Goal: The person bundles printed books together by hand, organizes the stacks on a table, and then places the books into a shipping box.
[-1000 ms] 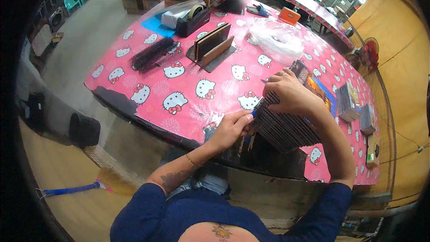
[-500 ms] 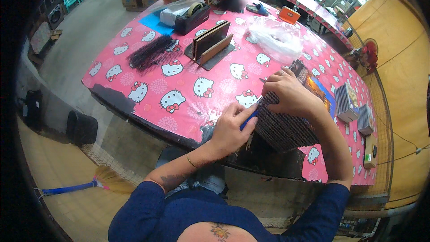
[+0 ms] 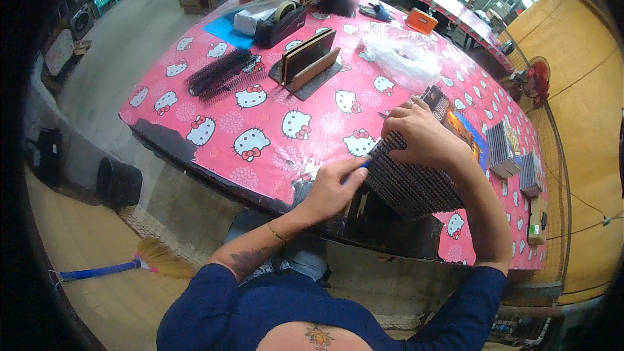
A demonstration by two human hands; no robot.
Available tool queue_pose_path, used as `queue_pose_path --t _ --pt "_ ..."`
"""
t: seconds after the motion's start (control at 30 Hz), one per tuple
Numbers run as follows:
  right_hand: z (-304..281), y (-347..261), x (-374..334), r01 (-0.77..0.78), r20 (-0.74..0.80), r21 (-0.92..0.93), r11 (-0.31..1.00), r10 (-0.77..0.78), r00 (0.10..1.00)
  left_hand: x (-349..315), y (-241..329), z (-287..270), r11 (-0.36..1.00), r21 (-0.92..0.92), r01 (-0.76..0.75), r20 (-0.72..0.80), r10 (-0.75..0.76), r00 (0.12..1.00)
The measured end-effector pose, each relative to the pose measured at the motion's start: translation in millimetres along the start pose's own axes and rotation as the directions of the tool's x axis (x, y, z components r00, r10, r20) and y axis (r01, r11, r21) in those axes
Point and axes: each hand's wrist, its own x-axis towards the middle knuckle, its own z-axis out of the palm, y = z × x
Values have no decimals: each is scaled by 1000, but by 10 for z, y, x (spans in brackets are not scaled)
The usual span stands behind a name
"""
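Note:
A thick stack of wire-bound booklets lies at the table's front edge, its rows of black wire loops facing me. My right hand curls over the stack's upper left part, fingers bent and pressed on the booklets. In my left hand is a blue-handled tool, mostly hidden by the fingers, so its kind does not show. Its front end is close to the left end of the wire loops. A printed cover with orange and blue shows beyond my right wrist.
Pink patterned cloth covers the table. Black binding wires lie left of a wooden slotted stand. Behind are a tape dispenser, clear plastic and an orange object. Booklet stacks stand at right.
My left hand has drawn slightly back and down to the left with the blue-handled tool, showing less of it. My right hand stays on the booklets.

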Motion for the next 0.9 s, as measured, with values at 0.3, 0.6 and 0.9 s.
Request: queue_pose_path --t 0.3,0.6,0.9 --pt "-2 -6 10 -3 1 23 1000 3 1000 -1 -68 52 980 -187 66 -2 -67 998" --pt "2 -3 10 7 -13 11 1000 -7 1000 16 -119 -23 617 -547 566 343 -452 824" --pt "-16 -12 8 -6 2 22 1000 6 1000 23 -130 43 948 -274 165 52 -156 986"
